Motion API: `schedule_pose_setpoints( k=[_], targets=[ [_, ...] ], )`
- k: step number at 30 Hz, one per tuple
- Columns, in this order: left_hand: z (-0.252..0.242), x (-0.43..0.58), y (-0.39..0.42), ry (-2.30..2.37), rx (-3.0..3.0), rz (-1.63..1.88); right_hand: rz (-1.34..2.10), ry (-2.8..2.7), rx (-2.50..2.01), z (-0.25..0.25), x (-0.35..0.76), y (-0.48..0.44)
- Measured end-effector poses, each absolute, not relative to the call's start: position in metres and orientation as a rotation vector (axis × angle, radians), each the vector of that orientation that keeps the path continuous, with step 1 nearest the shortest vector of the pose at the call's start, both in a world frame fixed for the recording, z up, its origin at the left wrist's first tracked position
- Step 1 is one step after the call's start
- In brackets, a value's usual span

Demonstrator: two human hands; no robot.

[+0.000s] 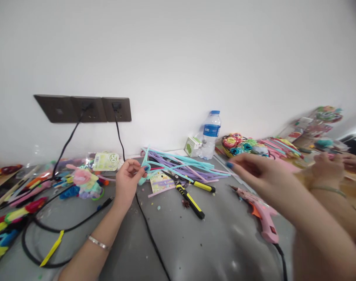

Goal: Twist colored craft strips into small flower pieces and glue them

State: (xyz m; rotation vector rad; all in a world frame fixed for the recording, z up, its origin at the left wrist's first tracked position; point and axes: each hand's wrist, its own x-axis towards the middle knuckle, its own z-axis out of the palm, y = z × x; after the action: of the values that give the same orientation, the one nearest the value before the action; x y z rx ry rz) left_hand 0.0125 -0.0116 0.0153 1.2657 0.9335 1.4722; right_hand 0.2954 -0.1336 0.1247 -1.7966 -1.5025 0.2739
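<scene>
Our left grip (127, 181) pinches a part-curled stem (142, 180); our right grip (258, 171), we cannot tell. Loose stems (180, 166) lie unshaped.

A water bottle (211, 134) stands beside a small box (192, 147), right of dark wall sockets (75, 108).

Lt. turq. pipe cleaner (149, 167), blk/yel pliers (182, 191)

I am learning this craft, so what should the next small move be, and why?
Probably bring the right hand over to the turquoise fuzzy stem: the left hand pinches its curled part, while the right is apart from it and appears to hold nothing.
</scene>
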Motion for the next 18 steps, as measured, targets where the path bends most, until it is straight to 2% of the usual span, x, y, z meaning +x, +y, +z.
schedule_pose_setpoints(
  k=[7, 18],
  targets=[
    [0.017, 0.013, -0.011, 0.940, 1.249, 1.471, 0.585, -2.022, -1.182, 0.101, 0.207, -0.032],
    [0.012, 0.011, -0.011, 0.990, 1.271, 1.454, 0.775, -2.091, -1.019, 0.088, 0.201, -0.006]
  ],
)
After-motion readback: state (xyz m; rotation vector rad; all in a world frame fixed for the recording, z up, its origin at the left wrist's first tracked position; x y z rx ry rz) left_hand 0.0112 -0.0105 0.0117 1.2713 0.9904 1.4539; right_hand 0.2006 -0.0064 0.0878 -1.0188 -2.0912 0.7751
